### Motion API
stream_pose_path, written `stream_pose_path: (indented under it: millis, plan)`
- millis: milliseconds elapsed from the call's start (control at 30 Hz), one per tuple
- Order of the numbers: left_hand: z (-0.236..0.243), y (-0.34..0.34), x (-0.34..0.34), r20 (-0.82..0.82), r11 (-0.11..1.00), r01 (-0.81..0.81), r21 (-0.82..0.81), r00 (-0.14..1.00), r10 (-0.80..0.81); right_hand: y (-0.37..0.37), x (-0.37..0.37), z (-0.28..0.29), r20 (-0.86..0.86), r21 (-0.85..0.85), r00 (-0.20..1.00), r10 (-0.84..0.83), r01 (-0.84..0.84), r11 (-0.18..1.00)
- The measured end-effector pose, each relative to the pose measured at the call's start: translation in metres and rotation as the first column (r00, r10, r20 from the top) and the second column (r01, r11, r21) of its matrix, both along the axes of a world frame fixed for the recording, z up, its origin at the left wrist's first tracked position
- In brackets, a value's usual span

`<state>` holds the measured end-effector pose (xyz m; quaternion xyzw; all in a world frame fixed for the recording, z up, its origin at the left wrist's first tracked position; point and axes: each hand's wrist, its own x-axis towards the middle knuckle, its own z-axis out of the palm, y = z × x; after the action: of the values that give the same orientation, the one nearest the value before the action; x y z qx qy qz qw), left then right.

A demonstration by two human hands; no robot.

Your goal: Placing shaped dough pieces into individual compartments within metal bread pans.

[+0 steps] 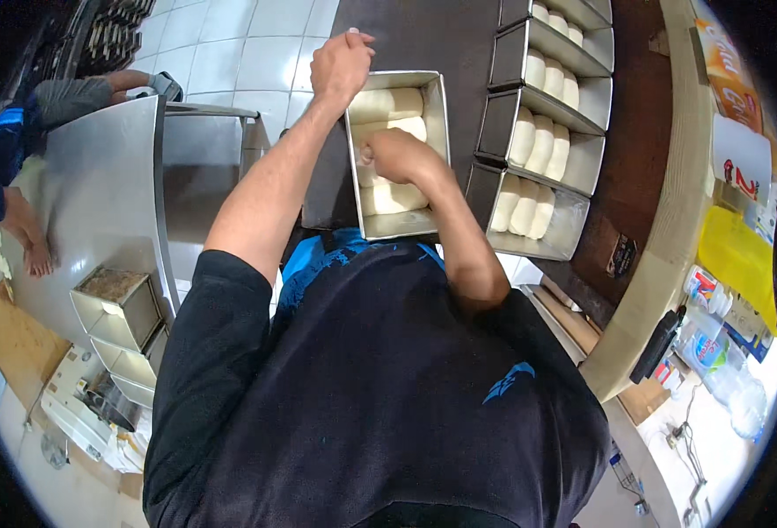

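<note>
A metal loaf tin (359, 198) stands in front of me with pale rolls of dough (391, 198) laid side by side in it. My right hand (397, 157) reaches down inside the tin, its fingers curled into a fist against the dough near the left wall. What lies under the knuckles is hidden. My left hand (342, 66) is above the tin's far left corner, its fingers bent loosely together with nothing visible in them. The left forearm crosses over the tin's left edge.
Several loaf tins (487, 136) with dough rolls stand in a row at the right on the dark table (406, 31). A steel table (98, 185) is at the left, with more tins (120, 339) near it. Another person's foot (36, 260) shows there. A ledge at the right holds a yellow package (736, 255) and bottles.
</note>
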<state>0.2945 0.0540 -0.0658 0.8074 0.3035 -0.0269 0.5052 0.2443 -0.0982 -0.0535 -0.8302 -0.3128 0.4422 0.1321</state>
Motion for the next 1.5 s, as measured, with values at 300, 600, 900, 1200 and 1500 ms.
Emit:
stream_pose_path:
  millis: [300,600,900,1200,1500]
  plan:
    - [0.008,-0.001,0.004,-0.002,0.999,0.028,0.023,1.0,-0.028,0.002,0.006,0.004,0.03,-0.025,0.999,0.023,-0.022,0.999]
    - [-0.004,0.002,0.001,0.001,1.0,-0.004,0.017,1.0,0.004,0.003,0.003,-0.01,0.083,0.001,0.996,0.044,-0.044,0.999]
    - [0.003,-0.011,0.009,0.356,0.763,0.139,0.632,0.822,-0.445,-0.037,0.0,0.007,0.159,0.189,0.948,-0.276,0.245,0.951]
    - [0.005,-0.053,0.026,-0.18,-0.215,0.476,0.853,-0.119,-0.976,-0.122,-0.089,0.085,-0.195,0.453,0.772,-0.605,0.618,0.643]
    - [0.026,0.041,-0.057,-0.345,0.349,0.65,0.675,0.696,-0.63,-0.17,-0.147,0.062,-0.265,0.38,0.637,-0.724,0.759,0.529]
